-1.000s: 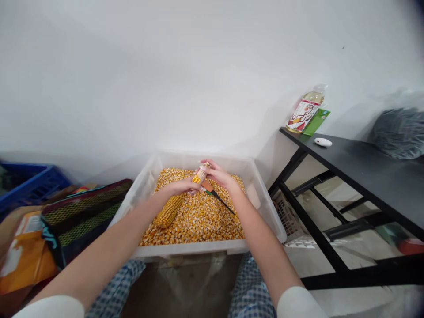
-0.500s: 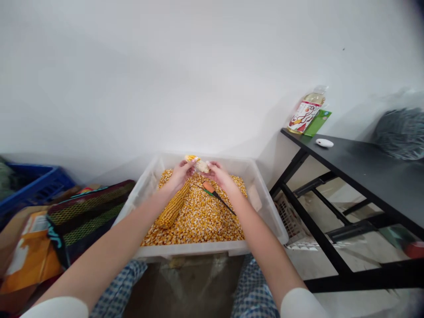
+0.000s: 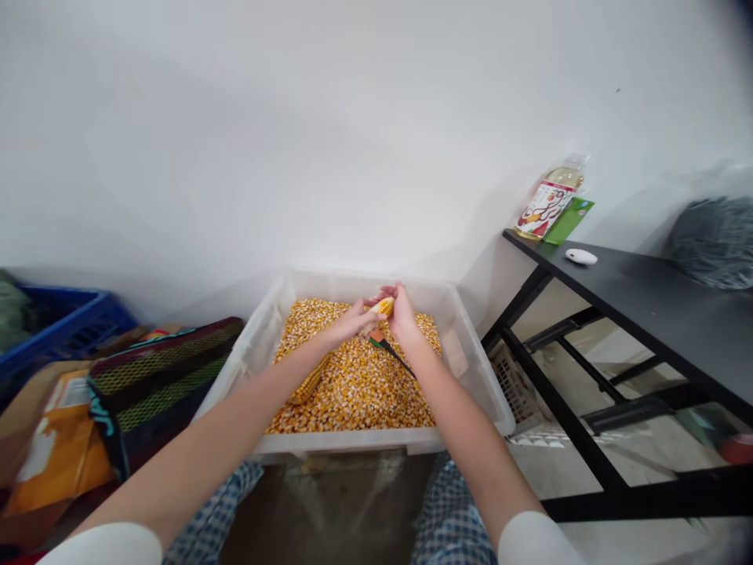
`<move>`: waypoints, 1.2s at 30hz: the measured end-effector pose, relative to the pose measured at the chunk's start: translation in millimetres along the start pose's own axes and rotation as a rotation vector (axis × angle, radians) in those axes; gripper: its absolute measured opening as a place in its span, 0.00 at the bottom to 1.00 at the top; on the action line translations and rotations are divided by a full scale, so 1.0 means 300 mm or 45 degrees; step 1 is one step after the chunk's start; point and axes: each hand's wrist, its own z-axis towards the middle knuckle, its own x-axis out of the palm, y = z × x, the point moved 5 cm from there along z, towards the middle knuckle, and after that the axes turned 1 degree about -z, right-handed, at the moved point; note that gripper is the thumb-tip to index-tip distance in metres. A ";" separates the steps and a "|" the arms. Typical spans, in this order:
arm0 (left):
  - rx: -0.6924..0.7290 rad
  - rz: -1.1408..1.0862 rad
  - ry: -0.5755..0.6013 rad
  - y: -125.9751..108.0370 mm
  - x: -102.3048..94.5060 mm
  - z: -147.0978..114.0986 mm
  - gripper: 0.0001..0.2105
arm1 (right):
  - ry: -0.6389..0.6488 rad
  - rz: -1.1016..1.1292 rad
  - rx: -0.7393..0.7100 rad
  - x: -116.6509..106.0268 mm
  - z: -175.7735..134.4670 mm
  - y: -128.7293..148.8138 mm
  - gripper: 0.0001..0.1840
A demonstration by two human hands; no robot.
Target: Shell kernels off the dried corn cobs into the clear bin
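Observation:
A partly stripped corn cob [image 3: 385,307], with yellow kernels at its upper end and a pale bare part lower down, is held over the bin between both hands. My left hand [image 3: 351,320] has its fingers closed round the pale part. My right hand [image 3: 402,311] is wrapped about the kernel end from the right. Loose corn kernels [image 3: 358,392] fill much of the clear plastic bin [image 3: 471,369]. Below my left forearm lies a full ear of corn [image 3: 311,381], partly hidden. A tool with an orange and black handle [image 3: 377,337] rests on the kernels under my hands.
At right stands a black table [image 3: 664,306] bearing a bottle [image 3: 547,204], a green packet [image 3: 569,220], a white oval object [image 3: 581,256] and a dark bagged bundle [image 3: 714,239]. A mesh bag [image 3: 170,384] and a blue crate [image 3: 76,318] sit at left.
Both hands and the cob have shifted right and slightly down. The cob has turned so its kernel end now points up and right, toward my right hand.

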 end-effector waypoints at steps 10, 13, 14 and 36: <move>0.149 1.136 -0.235 -0.015 0.058 -0.044 0.16 | -0.311 0.193 0.057 -0.051 -0.014 -0.001 0.22; 0.157 1.127 -0.271 -0.012 0.074 -0.045 0.17 | -0.317 0.051 -0.150 -0.033 -0.033 0.031 0.22; 0.170 1.079 -0.271 -0.012 0.076 -0.043 0.17 | -0.282 -0.005 -0.235 -0.021 -0.040 0.043 0.23; 0.200 1.301 -0.218 0.024 0.049 -0.040 0.15 | -0.157 -0.138 -0.112 -0.046 0.022 -0.005 0.28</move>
